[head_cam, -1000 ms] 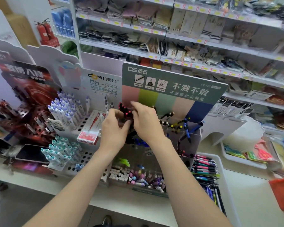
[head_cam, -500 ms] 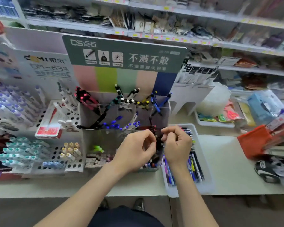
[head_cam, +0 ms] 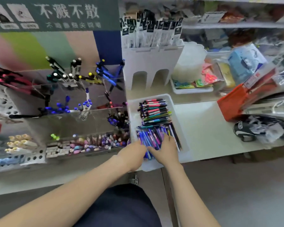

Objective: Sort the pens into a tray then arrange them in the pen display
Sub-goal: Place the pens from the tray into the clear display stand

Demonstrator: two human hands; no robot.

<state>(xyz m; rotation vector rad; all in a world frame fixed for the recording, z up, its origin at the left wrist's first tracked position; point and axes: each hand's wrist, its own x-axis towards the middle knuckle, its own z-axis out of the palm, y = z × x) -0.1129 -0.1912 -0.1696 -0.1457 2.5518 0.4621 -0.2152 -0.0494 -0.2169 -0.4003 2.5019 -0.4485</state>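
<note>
Stands at pale counter (head_cam: pixel 203 128), both bare forearms stretched fwd. Has both hands down in near end of white tray (head_cam: pixel 175 112), set on counter just right of clear pen display (head_cam: pixel 72 95).

Has L hand (head_cam: pixel 134 154) at tray's near-left corner, fingertips pointing right into near lot of pens (head_cam: pixel 152 136). Fingers blurred and partly hidden, so can't tell whether holding any. Rests R hand (head_cam: pixel 166 150) palm down on top of same lot, fingers fairly straight and spread, thumb pointing left toward L hand, gripping nothing visible. Leaves a few blue barrels showing between the two hands.

Holds pens in tray in two lots:
- far lot of pens (head_cam: pixel 154 112): lying crosswise, pink, teal, green and dark barrels.
- near lot: lying lengthwise, mostly blue/purple, w/ some black along right side.

Shows pen display stepped in tiers:
- far tier: red-pink pens (head_cam: pixel 11 81) at left, black pens (head_cam: pixel 67 76) w/ white and yellow ends in mid, blue pens (head_cam: pixel 108 74) at right.
- next tier nearer: blue-capped pens (head_cam: pixel 64 108).
- nearest tier: small pastel bits (head_cam: pixel 82 145), too blurred to name.

Carries green header card (head_cam: pixel 56 13) w/ white characters above far tier.

Has white holder (head_cam: pixel 151 63) beyond tray, w/ packaged items standing upright. Has orange bag (head_cam: pixel 233 102) on counter at right, well apart from tray.
</note>
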